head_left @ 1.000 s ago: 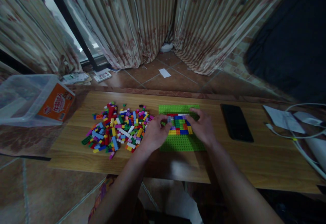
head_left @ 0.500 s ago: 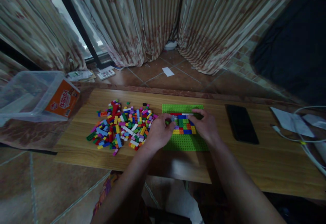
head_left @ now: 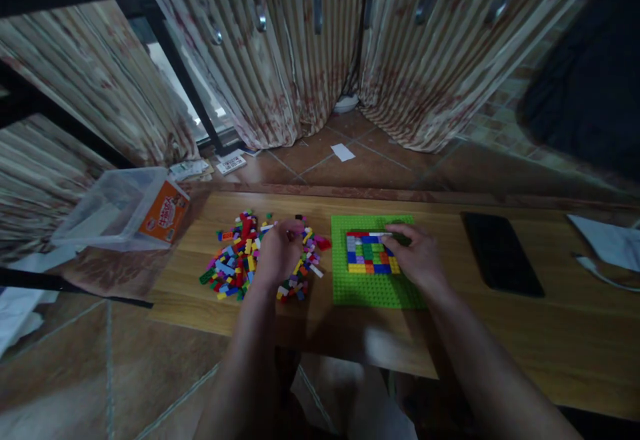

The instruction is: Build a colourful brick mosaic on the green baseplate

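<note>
Over the pile of loose toy bricks (head_left: 233, 263), my left hand (head_left: 277, 253) hovers with its thumb and fingers curved apart; nothing shows between them. A rectangle of mixed-colour toy bricks (head_left: 370, 253) sits on a green baseplate (head_left: 377, 293). It has a red and white row at the back and a yellow, orange and blue row at the front. My right hand (head_left: 415, 250) rests at the rectangle's back right corner, thumb and index finger apart around the end of a white brick (head_left: 379, 234). That corner is partly hidden by the hand.
A black phone or tablet (head_left: 501, 253) lies to the right of the baseplate, with white paper (head_left: 605, 240) and a white cable (head_left: 603, 273) beyond. A clear plastic bin (head_left: 107, 217) with an orange label stands left of the wooden table (head_left: 330, 340). Curtains hang behind.
My left hand has moved left, off the brick rectangle and over the loose pile. My right hand stays by the rectangle's back right corner. The whole view has shifted a little.
</note>
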Motion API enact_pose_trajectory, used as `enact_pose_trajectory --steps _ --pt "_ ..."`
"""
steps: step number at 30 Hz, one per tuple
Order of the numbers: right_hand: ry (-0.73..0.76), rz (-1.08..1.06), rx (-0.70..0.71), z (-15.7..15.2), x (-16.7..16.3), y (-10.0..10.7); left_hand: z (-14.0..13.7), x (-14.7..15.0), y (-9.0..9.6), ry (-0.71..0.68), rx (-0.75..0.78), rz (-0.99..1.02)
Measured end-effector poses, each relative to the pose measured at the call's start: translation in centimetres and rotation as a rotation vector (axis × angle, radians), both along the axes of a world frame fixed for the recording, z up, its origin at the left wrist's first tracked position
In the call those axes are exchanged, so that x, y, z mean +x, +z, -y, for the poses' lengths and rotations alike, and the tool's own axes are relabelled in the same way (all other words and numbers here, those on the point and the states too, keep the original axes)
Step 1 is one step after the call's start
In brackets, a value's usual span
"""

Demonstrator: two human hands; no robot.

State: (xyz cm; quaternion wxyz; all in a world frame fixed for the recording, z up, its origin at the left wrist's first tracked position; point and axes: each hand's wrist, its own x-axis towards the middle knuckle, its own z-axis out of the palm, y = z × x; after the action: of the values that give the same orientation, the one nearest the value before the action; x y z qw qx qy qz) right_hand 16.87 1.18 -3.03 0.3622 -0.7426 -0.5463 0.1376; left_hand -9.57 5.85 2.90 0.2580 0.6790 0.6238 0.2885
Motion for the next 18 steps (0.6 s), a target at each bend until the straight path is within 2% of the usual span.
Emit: enact_pose_trajectory --steps 3,7,9,13,18 --pt "-0.036 -0.008 0.000 0.2 -0.1 0.2 0.0 -0.5 0.2 -0.095 0.058 -0.121" --pt "-0.007 -0.075 0.020 0.3 0.1 0.9 0.6 1.3 -0.1 -0.321 0.176 -0.251" --pt "-0.043 -0.118 -0.003 0.3 0.2 1.3 0.8 2.3 -0.3 -0.380 0.188 -0.332" --pt "-0.098 -0.199 -0.036 0.3 0.4 1.8 0.6 3.3 -0.7 -0.349 0.155 -0.411" --pt "-0.126 -0.317 0.038 0.0 0.8 1.5 0.4 3.3 -0.8 -0.359 0.161 -0.282"
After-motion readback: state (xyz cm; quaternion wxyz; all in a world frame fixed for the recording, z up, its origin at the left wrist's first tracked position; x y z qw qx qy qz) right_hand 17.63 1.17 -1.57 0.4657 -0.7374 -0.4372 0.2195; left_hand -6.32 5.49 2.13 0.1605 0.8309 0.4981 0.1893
